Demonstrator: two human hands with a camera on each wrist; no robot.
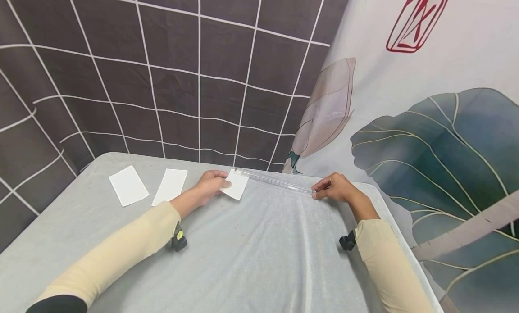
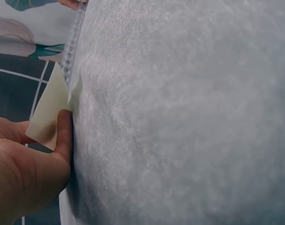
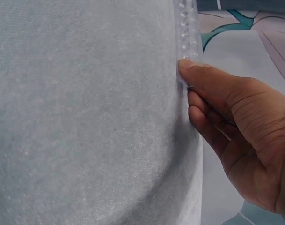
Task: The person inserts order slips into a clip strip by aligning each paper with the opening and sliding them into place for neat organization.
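Note:
A small white card [image 1: 236,186] is pinched between the thumb and fingers of my left hand [image 1: 208,185], near the far edge of the table. In the left wrist view the card [image 2: 49,112] stands tilted, one end by a clear plastic strip [image 2: 74,42]. That long, narrow strip [image 1: 275,181] carries a row of bumps and runs rightward from the card; whether they touch I cannot tell. Its right end is pinched by the thumb and fingers of my right hand [image 1: 336,188]. The right wrist view shows the thumb on top of the strip [image 3: 186,28].
Two more white cards, one at far left [image 1: 129,187] and one nearer my left hand [image 1: 170,187], lie on the table. A pale grey cloth [image 1: 251,254] with creases covers the tabletop. Behind hang a dark grid-patterned curtain [image 1: 174,97] and a leaf-printed sheet [image 1: 373,74].

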